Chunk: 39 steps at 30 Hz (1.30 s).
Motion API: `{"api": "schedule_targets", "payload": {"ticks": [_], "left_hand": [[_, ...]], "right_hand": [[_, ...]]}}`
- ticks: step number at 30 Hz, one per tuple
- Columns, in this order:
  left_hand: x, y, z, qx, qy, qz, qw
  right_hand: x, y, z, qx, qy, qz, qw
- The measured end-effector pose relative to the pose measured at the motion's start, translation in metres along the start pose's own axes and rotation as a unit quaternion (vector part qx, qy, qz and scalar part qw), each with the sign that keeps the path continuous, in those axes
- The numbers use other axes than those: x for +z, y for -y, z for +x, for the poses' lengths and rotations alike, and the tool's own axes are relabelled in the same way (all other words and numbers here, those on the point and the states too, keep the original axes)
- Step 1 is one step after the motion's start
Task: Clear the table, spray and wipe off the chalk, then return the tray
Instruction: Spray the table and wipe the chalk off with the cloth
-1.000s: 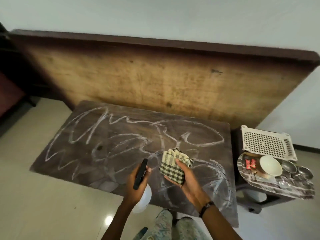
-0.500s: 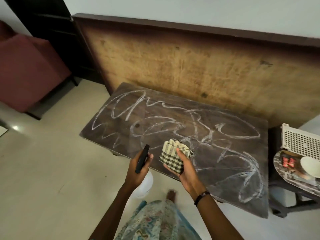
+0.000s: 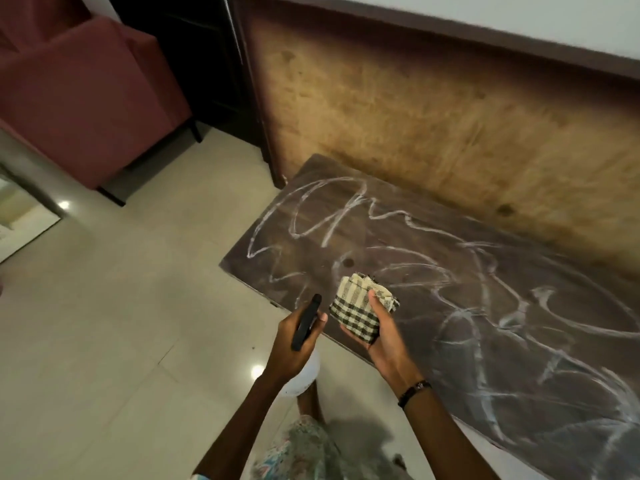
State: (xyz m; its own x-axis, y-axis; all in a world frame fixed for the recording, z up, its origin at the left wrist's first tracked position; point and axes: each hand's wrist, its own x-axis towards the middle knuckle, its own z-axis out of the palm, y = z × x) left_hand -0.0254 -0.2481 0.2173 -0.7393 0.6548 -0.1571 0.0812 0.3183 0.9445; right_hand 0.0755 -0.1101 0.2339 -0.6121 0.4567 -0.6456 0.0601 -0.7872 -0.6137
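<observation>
A low dark wooden table point(image 3: 554, 317) is covered in white chalk scribbles point(image 3: 332, 216). My left hand point(image 3: 294, 344) grips a spray bottle by its black head point(image 3: 306, 322), and the white bottle body point(image 3: 301, 377) hangs below my palm over the floor, just off the table's near left edge. My right hand point(image 3: 381, 337) holds a folded checked cloth point(image 3: 360, 308) above the table's near edge. The tray is out of view.
A large worn wooden board point(image 3: 450, 126) leans against the wall behind the table. A dark red armchair point(image 3: 79, 91) stands at the upper left on the pale tiled floor point(image 3: 121, 323). My patterned clothing point(image 3: 304, 448) and foot show below.
The view has swung left: the table slid right in frame, the side stand with tray and dishes left the view, and the armchair appeared. Both hands keep their hold.
</observation>
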Motion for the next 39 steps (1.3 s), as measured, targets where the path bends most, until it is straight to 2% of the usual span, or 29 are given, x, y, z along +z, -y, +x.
{"api": "schedule_targets", "payload": {"ticks": [7, 12, 20, 24, 29, 35, 39], "left_hand": [[-0.051, 0.057, 0.063, -0.035, -0.042, 0.035, 0.998], [-0.063, 0.107, 0.103, -0.099, -0.074, 0.034, 0.992], [-0.063, 0.193, 0.149, -0.125, -0.166, 0.067, 0.976], [-0.066, 0.219, 0.163, -0.144, -0.169, 0.071, 0.972], [-0.074, 0.25, 0.175, -0.149, -0.182, 0.084, 0.968], [-0.093, 0.254, 0.182, -0.156, -0.191, 0.096, 0.964], [-0.108, 0.264, 0.184, -0.186, -0.227, 0.079, 0.953]], "right_hand": [[0.056, -0.027, 0.09, 0.042, -0.012, -0.051, 0.998], [0.065, -0.046, 0.159, 0.066, -0.01, -0.074, 0.995], [0.064, -0.079, 0.246, 0.065, -0.002, -0.109, 0.992], [0.064, -0.094, 0.273, 0.058, 0.01, -0.12, 0.991], [0.067, -0.115, 0.3, 0.085, -0.03, -0.128, 0.988], [0.073, -0.132, 0.307, 0.097, -0.06, -0.149, 0.982], [0.08, -0.143, 0.307, 0.113, -0.071, -0.165, 0.977]]}}
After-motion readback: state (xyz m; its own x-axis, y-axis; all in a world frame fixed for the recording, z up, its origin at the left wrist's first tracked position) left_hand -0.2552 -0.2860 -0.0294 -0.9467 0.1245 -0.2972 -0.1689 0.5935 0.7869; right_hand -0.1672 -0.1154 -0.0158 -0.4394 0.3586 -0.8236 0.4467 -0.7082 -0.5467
